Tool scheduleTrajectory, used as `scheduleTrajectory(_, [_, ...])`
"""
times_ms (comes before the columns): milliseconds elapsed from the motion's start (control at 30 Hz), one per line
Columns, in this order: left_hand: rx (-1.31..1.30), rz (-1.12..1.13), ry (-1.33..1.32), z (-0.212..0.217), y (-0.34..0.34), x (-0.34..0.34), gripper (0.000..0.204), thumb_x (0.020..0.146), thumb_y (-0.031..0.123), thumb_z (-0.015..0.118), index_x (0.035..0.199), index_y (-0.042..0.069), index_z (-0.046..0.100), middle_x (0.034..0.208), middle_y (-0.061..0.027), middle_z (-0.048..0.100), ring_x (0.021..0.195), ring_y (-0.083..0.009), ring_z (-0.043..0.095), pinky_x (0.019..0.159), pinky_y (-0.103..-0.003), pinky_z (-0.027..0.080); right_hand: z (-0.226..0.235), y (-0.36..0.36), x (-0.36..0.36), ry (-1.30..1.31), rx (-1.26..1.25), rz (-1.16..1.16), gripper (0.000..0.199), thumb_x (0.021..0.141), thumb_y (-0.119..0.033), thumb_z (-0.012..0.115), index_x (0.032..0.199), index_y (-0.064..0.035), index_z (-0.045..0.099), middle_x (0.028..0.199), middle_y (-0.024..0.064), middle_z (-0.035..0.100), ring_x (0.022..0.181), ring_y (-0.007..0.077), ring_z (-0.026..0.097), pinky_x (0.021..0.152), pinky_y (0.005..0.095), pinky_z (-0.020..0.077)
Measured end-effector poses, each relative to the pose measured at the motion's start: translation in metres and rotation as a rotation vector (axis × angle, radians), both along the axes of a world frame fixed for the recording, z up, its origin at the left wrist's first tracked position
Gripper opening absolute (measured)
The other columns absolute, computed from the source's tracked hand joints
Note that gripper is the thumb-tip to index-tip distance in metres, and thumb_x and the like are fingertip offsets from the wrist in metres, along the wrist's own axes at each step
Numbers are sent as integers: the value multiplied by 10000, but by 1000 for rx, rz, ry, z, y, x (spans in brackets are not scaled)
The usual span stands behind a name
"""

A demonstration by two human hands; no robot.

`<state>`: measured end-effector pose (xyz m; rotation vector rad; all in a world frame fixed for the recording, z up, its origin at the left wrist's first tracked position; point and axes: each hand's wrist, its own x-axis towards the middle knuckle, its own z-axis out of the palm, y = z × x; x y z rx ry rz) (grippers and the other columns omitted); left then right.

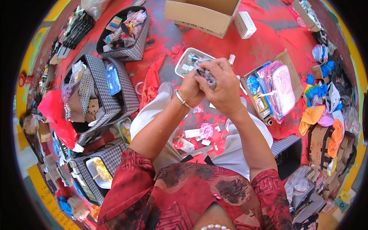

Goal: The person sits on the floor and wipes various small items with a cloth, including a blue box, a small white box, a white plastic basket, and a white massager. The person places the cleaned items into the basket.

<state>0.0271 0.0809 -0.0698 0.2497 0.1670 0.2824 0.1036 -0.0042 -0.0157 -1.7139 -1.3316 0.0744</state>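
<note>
Both hands meet above the floor between my knees, closed around a bunched grey fuzzy cloth. My left hand grips it from below and the left. My right hand wraps over its right side, fingers curled. Much of the cloth is hidden, so its exact kind cannot be told. Just beyond my hands sits a small white plastic basket with small packaged items in it. On the floor nearer me lie a pink flower ornament and white tags.
An open cardboard box and a white box stand at the far side. To the left are houndstooth bins full of mixed goods. A carton of plastic pouches stands right, near a dark-lined bin. Red sheeting covers the floor.
</note>
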Motion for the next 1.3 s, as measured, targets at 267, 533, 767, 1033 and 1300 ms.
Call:
scheduleTrajectory(267, [155,-131,151,21,-3,-1,392,953,336,314,1171,37,444,1139,-111,537,1053,-239,532,898,-365,447,-3,-5,69,-121,-125,-599,196,749,-197,650,892,-70,608,834,112,547,742,275,584,629,355,461])
scheduleTrajectory(533, [-13,102,274,5,-3,4,423,960,347,269,1114,15,481,1044,-132,563,962,-235,562,846,-383,471,1,-2,19,89,-65,-9,164,719,-149,643,847,-50,614,788,110,571,712,257,579,637,343,457])
scheduleTrajectory(767, [-290,219,27,-4,36,-7,341,959,278,285,1135,34,447,1019,-223,532,947,-332,551,863,-442,472,1,-26,35,82,-419,81,183,686,-114,663,810,-1,592,732,119,594,666,229,576,639,295,455])
scheduleTrajectory(1033, [-31,231,-4,12,22,-2,338,951,249,318,1180,21,416,1088,-223,520,1008,-314,542,908,-434,445,3,-20,21,114,-190,-127,327,606,-191,758,845,-62,576,788,78,565,673,244,579,567,315,458])
scheduleTrajectory(1300, [-14,188,89,9,17,1,299,941,230,361,1162,44,438,1104,-154,534,1048,-271,517,950,-393,389,-6,-14,6,-385,-201,-194,452,632,-179,722,1056,-108,586,825,54,550,666,224,581,550,323,468])
